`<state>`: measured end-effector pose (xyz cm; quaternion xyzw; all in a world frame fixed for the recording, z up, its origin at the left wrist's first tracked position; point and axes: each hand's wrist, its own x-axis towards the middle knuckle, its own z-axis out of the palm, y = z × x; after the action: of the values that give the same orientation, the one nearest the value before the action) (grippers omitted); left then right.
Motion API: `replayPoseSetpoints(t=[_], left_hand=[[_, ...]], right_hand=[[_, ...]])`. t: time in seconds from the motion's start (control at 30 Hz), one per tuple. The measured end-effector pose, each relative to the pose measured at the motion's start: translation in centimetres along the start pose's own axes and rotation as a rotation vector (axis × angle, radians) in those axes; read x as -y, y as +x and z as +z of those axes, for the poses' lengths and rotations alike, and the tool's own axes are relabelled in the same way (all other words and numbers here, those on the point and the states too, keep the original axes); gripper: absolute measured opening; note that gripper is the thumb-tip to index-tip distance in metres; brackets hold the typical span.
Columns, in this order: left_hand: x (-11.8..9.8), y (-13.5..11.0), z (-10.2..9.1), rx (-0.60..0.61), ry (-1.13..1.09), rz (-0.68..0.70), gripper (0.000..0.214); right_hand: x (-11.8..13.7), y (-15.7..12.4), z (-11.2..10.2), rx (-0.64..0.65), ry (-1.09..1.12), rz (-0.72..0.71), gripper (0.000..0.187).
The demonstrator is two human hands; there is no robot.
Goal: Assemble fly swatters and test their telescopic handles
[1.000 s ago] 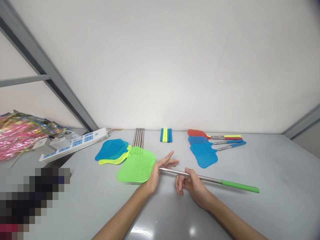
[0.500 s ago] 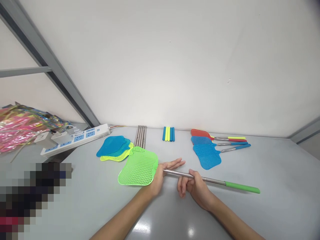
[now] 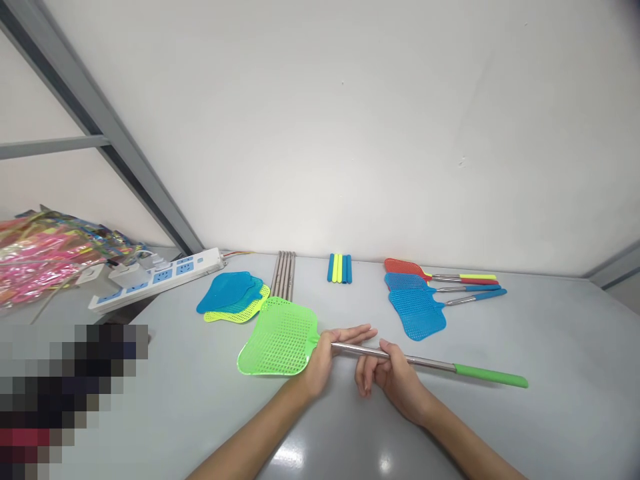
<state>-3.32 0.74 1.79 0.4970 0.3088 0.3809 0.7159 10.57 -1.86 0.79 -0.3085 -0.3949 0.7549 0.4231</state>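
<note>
A green fly swatter [image 3: 280,339] with a mesh head, a metal rod and a green grip is held across both hands above the table. My left hand [image 3: 325,353] grips it where the head meets the rod, thumb over it and fingers stretched to the right. Farther right, my right hand [image 3: 393,377] pinches the middle of the rod between thumb and curled fingers. Behind the green head lie loose blue and yellow swatter heads [image 3: 227,292] and several metal rods [image 3: 284,275].
Short blue and yellow grips [image 3: 339,269] lie by the wall. Swatters with red and blue heads [image 3: 417,313] are at right. A white power strip [image 3: 160,280] with plugs stands at left, near shiny plastic packages [image 3: 45,260]. A pixelated patch covers the lower left.
The view has shifted slightly, so everything sits a little farther right. Both hands keep their hold on the green fly swatter, in nearly the same pose.
</note>
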Motion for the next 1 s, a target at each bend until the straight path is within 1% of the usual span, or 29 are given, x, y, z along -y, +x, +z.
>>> replayPoseSetpoints(t=[0.1, 0.27, 0.43, 0.6, 0.9, 1.0], left_hand=[[0.0, -0.1, 0.1, -0.013, 0.029, 0.004, 0.048], [0.3, 0.0, 0.0, -0.004, 0.037, -0.038, 0.048], [0.3, 0.2, -0.1, -0.005, 0.027, -0.032, 0.049], [0.3, 0.4, 0.1, -0.074, 0.024, -0.033, 0.051], [0.8, 0.6, 0.6, -0.197, 0.152, -0.060, 0.054], [1.0, 0.6, 0.5, -0.202, 0.175, -0.065, 0.053]], right_hand=[[-0.1, 0.1, -0.1, -0.006, 0.018, -0.002, 0.060], [-0.2, 0.0, -0.1, -0.024, 0.028, -0.004, 0.062], [-0.1, 0.1, -0.2, -0.043, 0.027, -0.007, 0.060], [-0.1, 0.1, -0.1, -0.070, 0.037, 0.002, 0.057], [0.1, 0.4, -0.8, -0.133, 0.148, 0.017, 0.053], [0.1, 0.4, -0.7, -0.142, 0.149, 0.029, 0.052]])
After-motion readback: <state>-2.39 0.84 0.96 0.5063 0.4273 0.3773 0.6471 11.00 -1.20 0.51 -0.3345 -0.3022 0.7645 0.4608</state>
